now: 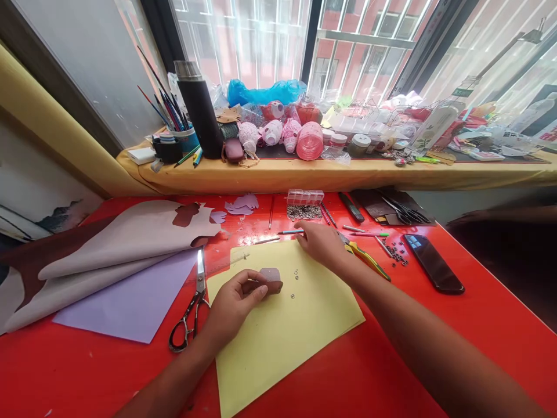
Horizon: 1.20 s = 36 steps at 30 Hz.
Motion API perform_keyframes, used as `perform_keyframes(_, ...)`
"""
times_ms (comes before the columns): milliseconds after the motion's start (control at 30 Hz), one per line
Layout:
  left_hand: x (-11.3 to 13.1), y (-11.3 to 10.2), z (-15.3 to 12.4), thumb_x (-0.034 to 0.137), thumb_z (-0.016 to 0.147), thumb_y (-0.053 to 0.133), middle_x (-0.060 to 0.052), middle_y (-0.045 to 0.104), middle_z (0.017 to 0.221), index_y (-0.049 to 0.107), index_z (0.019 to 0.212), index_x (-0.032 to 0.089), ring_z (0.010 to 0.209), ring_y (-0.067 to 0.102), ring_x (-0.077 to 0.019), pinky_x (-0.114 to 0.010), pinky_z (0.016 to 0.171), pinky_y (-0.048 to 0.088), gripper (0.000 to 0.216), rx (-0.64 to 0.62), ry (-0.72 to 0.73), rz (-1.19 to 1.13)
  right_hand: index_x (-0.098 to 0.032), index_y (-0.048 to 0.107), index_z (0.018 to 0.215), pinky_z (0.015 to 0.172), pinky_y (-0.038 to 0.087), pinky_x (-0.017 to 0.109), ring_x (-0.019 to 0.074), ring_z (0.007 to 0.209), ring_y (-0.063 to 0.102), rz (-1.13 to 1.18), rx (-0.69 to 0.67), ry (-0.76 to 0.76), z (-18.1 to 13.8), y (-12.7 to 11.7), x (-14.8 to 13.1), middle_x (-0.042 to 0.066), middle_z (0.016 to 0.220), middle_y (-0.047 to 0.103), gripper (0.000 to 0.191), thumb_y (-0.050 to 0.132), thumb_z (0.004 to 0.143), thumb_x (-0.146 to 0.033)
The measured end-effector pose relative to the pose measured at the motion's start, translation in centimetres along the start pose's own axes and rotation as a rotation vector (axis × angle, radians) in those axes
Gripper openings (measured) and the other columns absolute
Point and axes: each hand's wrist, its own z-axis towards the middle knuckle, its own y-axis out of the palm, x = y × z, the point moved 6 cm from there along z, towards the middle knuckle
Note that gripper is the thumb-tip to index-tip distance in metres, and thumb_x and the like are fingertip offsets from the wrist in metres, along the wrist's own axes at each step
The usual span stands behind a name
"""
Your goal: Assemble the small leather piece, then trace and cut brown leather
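Observation:
My left hand point(239, 302) pinches a small brown leather piece point(273, 286) with rounded corners and a pale greyish face, above a yellow sheet point(278, 354). My right hand point(319, 244) reaches to the sheet's far edge. Its fingers close around the right end of a slim blue pen point(288, 232); the fingertips are partly hidden. Just beyond them sits an open clear plastic box point(304, 212) full of small metal pieces. A few metal rings point(296, 274) lie on the sheet between my hands.
Black-handled scissors point(189, 319) lie left of the sheet, beside purple paper point(130, 302) and a folded leather hide point(117, 244). Yellow-handled pliers point(368, 258), dark snap parts point(397, 253) and a phone point(434, 263) lie right. The crowded windowsill point(261, 174) holds a black thermos point(201, 116).

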Motion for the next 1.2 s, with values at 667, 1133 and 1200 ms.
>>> perform_keyframes(667, 0.4, 0.3, 0.0, 0.055, 0.086, 0.079, -0.011, 0.083, 0.113, 0.061, 0.098, 0.025, 0.117, 0.076, -0.0327, -0.054, 0.108, 0.055, 0.036, -0.016, 0.003, 0.014, -0.018, 0.065, 0.121, 0.065, 0.035, 0.032, 0.0261, 0.079, 0.071, -0.159, 0.055, -0.106, 1.3, -2.7, -1.3, 0.012, 0.096, 0.08, 0.027, 0.048, 0.106, -0.034)
perform_keyframes(1133, 0.1, 0.3, 0.2, 0.052, 0.082, 0.082, -0.011, 0.084, 0.11, 0.063, 0.098, 0.022, 0.114, 0.078, -0.0324, -0.051, 0.104, 0.059, 0.038, -0.004, 0.095, 0.041, -0.023, 0.054, 0.095, 0.044, 0.037, 0.025, 0.0107, 0.046, 0.05, 1.211, -0.001, 0.066, -8.6, 1.7, -3.4, -0.003, 0.073, 0.065, 0.023, 0.063, 0.092, -0.044)
perform_keyframes(1200, 0.1, 0.3, 0.3, 0.051, 0.081, 0.083, -0.011, 0.084, 0.11, 0.064, 0.097, 0.022, 0.113, 0.078, -0.0325, -0.051, 0.103, 0.059, 0.038, 0.006, 0.117, 0.04, -0.022, 0.056, 0.101, 0.041, 0.033, 0.024, 0.009, 0.043, 0.044, 1.295, 0.01, 0.107, -9.4, 2.5, -3.1, -0.005, 0.07, 0.064, 0.029, 0.067, 0.091, -0.047)
